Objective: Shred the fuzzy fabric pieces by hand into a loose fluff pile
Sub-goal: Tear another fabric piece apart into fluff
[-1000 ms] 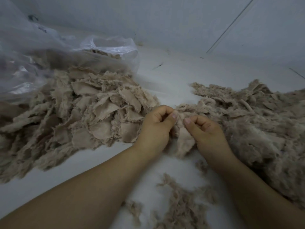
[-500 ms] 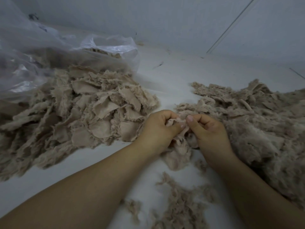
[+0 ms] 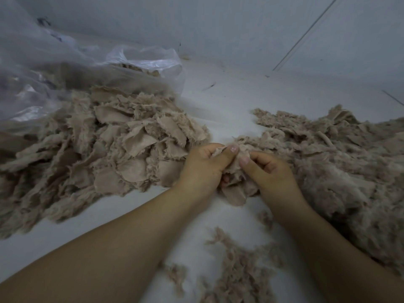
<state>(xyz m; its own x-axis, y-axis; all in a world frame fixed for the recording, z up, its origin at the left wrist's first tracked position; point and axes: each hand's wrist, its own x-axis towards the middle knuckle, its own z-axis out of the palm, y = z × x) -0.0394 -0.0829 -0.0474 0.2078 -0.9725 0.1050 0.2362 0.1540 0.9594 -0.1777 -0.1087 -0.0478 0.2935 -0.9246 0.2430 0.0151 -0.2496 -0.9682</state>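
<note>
Piece [image 3: 235, 189]: lying between both hands at centre, just off the near edge of the fluff; beige, crumpled at the top where pinched, hanging down in a rounded flap showing smooth woven backing; fuzzy fibres fraying along its edges
Left hand [image 3: 204, 168]: gripping the piece's upper left, fingers curling round it, thumb pressing flat across the top
Right hand [image 3: 270, 171]: pinching the piece's upper right, thumb clamping against curled fingers, touching the edge of the fluff
Gap between thumbs: narrow, fabric bunching up in it
Scraps [image 3: 122, 147]: heaping on the left, spilling from the bag mouth; flat torn patches overlapping, smooth tan backs facing up here, shaggy pile showing there, frayed all round
Fluff [image 3: 341, 162]: piling on the right, well apart from the scraps at the back, nearing them at the hands; loose, woolly, matted, with a few strips and backing bits mixing in
Tufts [image 3: 238, 265]: scattering on the surface near the forearms, thin and wispy
Bag [image 3: 72, 68]: clear plastic, crumpling at far left behind the scraps, more beige fabric showing dimly inside
Surface [image 3: 220, 106]: pale grey-white, running between the two heaps up to a pale wall
</note>
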